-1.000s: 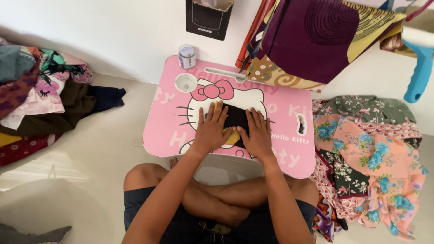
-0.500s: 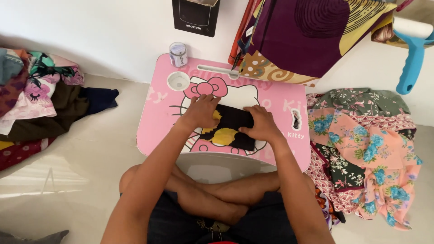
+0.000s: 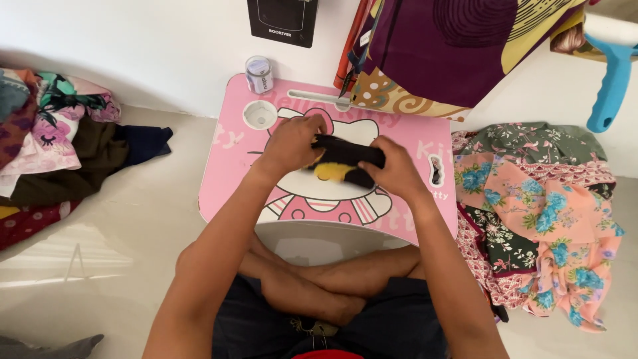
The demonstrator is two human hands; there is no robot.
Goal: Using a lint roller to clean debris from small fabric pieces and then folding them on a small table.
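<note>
A small black and yellow cloth lies on a pink lap table with a cartoon cat print. My left hand grips the cloth's left end. My right hand grips its right end, fingers curled over the black fabric. The cloth is folded into a narrow band between the two hands. My crossed legs are under the near edge of the table.
A small clear jar stands at the table's far left corner by a round cup recess. Piles of clothes lie on the floor at left and floral fabrics at right. Hanging cloths and a blue handle are by the wall.
Both hands went from pressing flat on the cloth to gripping its two ends. The cloth is now folded narrower. The camera view has shifted closer.
</note>
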